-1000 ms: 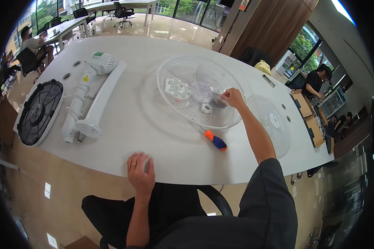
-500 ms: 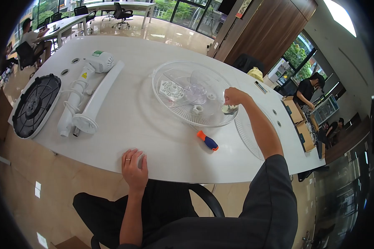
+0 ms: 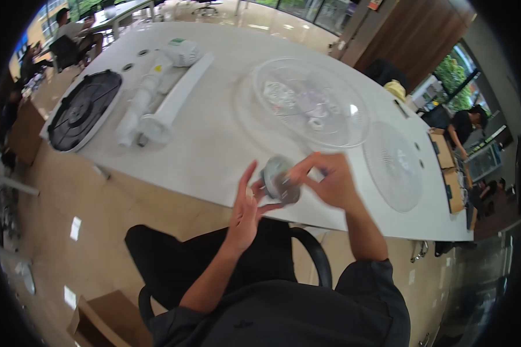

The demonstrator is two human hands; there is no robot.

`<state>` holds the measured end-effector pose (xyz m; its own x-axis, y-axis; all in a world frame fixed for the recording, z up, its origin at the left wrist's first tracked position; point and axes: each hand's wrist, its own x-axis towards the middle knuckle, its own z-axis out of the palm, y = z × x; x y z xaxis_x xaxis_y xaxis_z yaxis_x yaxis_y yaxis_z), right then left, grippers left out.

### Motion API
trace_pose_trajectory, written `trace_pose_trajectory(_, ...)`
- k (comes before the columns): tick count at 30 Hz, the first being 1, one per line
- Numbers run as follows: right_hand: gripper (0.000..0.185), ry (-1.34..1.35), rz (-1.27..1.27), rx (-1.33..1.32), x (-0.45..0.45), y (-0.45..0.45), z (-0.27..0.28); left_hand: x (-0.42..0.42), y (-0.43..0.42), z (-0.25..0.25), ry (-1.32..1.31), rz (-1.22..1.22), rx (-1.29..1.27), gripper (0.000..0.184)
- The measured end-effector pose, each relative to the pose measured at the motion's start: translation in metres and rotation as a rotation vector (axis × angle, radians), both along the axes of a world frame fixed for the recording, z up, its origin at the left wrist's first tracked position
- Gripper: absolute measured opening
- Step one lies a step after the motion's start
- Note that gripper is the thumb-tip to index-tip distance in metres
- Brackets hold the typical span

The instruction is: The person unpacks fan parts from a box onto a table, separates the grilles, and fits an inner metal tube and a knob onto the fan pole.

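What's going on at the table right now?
A person's left hand holds a small round part above the near edge of the table, with the right hand at its side; blur hides the finer detail. Loose white pieces lie in the wire cage beyond, with a second grille beside it. The base and white tubes lie to the left.

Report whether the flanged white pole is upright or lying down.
Lying down: the flanged white pole stretches along the table, flange toward the near edge.
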<state>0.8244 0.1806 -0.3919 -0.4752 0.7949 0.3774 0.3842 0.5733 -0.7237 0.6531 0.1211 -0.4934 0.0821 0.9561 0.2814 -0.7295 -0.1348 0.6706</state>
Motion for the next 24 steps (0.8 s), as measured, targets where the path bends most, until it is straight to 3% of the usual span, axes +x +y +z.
trace_pose_trajectory(2, 0.007, 0.014, 0.024, -0.104, -0.042, -0.018, -0.028, -0.014, -0.003, -0.006, -0.122, -0.082, -0.141, 0.069)
trace_pose_trajectory(4, 0.025, -0.013, -0.059, -0.101, -0.064, -0.012, -0.059, -0.032, 0.009, -0.027, -0.057, -0.025, -0.177, 0.070)
trace_pose_trajectory(5, 0.025, 0.000, -0.047, -0.094, -0.077, -0.006, -0.068, -0.039, 0.016, -0.035, -0.013, 0.006, -0.224, 0.071)
trace_pose_trajectory(7, 0.053, 0.041, -0.324, 0.279, -0.098, 0.007, -0.082, -0.048, 0.036, -0.043, 0.057, 0.050, -0.222, 0.070)
trace_pose_trajectory(8, 0.053, 0.053, -0.322, 0.290, -0.104, 0.012, -0.092, -0.052, 0.047, -0.047, 0.114, 0.085, -0.220, 0.070)
trace_pose_trajectory(9, 0.066, 0.038, -0.311, 0.113, -0.108, 0.017, -0.102, -0.056, 0.059, -0.059, 0.122, 0.087, -0.206, 0.070)
trace_pose_trajectory(10, 0.078, 0.019, -0.298, -0.062, -0.112, 0.022, -0.108, -0.058, 0.075, -0.075, 0.290, 0.135, -0.130, 0.070)
trace_pose_trajectory(11, 0.072, -0.015, -0.356, 0.052, -0.118, 0.026, -0.108, -0.059, 0.086, -0.078, 0.451, 0.187, -0.052, 0.070)
trace_pose_trajectory(12, 0.072, -0.018, -0.354, 0.064, -0.123, 0.032, -0.111, -0.054, 0.094, -0.083, 0.445, 0.191, -0.042, 0.070)
trace_pose_trajectory(14, 0.067, -0.023, -0.436, 0.103, -0.131, 0.049, -0.117, -0.041, 0.110, -0.086, -0.067, 0.296, -0.353, 0.055)
trace_pose_trajectory(15, 0.067, -0.030, -0.425, 0.101, -0.133, 0.056, -0.121, -0.045, 0.126, -0.101, -0.074, 0.305, -0.357, 0.055)
trace_pose_trajectory(17, 0.060, 0.000, -0.457, 0.201, -0.139, 0.064, -0.131, -0.059, 0.155, -0.138, 0.066, 0.124, -0.180, 0.074)
trace_pose_trajectory(18, 0.060, -0.008, -0.446, 0.184, -0.141, 0.067, -0.135, -0.062, 0.155, -0.151, 0.062, 0.133, -0.200, 0.074)
trace_pose_trajectory(24, 0.052, 0.005, -0.366, 0.438, -0.142, 0.089, -0.132, -0.075, 0.132, -0.069, -0.197, -0.011, -0.491, 0.060)
